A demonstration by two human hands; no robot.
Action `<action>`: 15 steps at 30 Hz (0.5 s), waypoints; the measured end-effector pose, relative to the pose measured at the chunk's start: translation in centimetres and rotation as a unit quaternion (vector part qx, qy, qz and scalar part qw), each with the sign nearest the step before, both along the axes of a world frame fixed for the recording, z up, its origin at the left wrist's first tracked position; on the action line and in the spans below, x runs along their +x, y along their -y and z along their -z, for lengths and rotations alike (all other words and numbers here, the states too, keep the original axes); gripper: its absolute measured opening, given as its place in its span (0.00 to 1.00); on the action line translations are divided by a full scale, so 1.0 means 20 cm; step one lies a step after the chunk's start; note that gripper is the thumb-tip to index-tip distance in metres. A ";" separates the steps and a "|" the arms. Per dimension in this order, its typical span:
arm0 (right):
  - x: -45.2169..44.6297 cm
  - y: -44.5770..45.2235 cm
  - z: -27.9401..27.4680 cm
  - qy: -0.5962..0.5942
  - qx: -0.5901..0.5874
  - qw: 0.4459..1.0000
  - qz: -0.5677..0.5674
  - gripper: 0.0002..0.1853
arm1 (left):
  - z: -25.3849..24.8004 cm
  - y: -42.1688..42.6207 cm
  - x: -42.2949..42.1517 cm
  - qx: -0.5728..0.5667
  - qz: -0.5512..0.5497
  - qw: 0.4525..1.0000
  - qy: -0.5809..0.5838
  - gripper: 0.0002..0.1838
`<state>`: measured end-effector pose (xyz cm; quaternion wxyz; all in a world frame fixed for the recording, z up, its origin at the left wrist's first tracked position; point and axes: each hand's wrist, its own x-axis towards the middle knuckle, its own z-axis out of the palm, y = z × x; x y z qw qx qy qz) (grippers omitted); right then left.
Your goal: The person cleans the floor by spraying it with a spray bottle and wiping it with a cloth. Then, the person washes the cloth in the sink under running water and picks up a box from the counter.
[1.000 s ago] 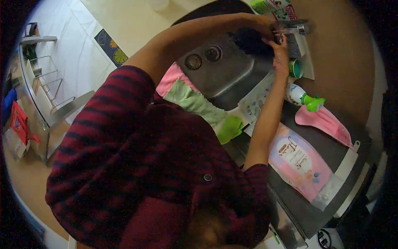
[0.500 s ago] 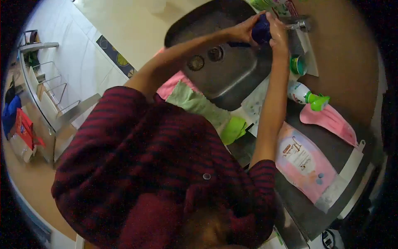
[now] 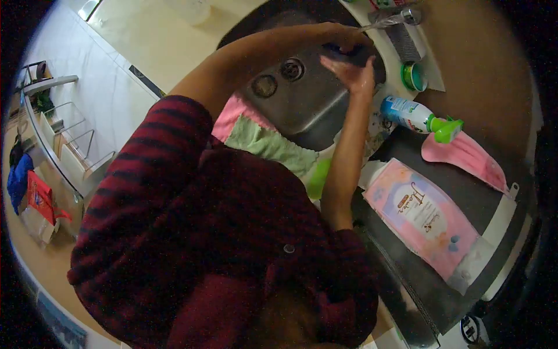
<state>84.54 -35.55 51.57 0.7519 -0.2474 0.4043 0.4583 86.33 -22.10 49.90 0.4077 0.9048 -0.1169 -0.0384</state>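
Over the dark sink [image 3: 317, 107], my left hand [image 3: 346, 36] is curled under the running tap [image 3: 410, 16], and water reaches its back. Its fingers close on a dark blue object [image 3: 337, 49], mostly hidden and too dark to name. Just below it, my right hand [image 3: 351, 72] is wet and open, palm up with fingers and thumb apart, apparently holding nothing. Whether it touches the dark blue object I cannot tell.
Pink cloth [image 3: 241, 113] and pale green cloth [image 3: 264, 142] drape over the sink's near edge. To the right are a green tub [image 3: 414, 77], a spray bottle [image 3: 410, 113], a pink flat piece [image 3: 468, 160] and a pink printed packet [image 3: 424, 215].
Both hands have moved slightly left and down in view. My right hand has come off the dark blue object and opened below the left, which has turned over it.
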 end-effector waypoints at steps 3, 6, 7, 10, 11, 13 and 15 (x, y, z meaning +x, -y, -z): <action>0.13 -0.01 0.37 0.372 -0.070 0.923 -0.063 0.32 | 0.02 0.02 -0.12 0.046 0.009 0.995 0.086 0.20; 0.35 -0.02 0.75 0.557 -0.125 0.796 -0.201 0.25 | 0.14 0.01 -0.26 -0.125 -0.051 0.983 0.123 0.18; 0.36 -0.05 0.75 0.562 -0.136 0.787 -0.216 0.22 | 0.22 0.02 -0.30 -0.272 -0.095 0.953 0.097 0.17; 0.15 -0.18 0.49 0.391 -0.138 0.907 -0.077 0.17 | 0.15 0.01 -0.49 -0.205 -0.229 0.944 0.123 0.16; 0.17 -0.20 0.51 0.360 -0.125 0.924 -0.044 0.16 | 0.13 -0.01 -0.53 -0.094 -0.269 0.947 0.152 0.16; 0.23 -0.22 0.56 0.308 -0.056 0.950 -0.012 0.14 | 0.10 -0.04 -0.59 -0.115 -0.319 0.933 0.118 0.15; 0.33 -0.23 0.68 0.286 0.061 0.956 -0.014 0.11 | 0.11 -0.04 -0.61 -0.257 -0.358 0.897 0.019 0.14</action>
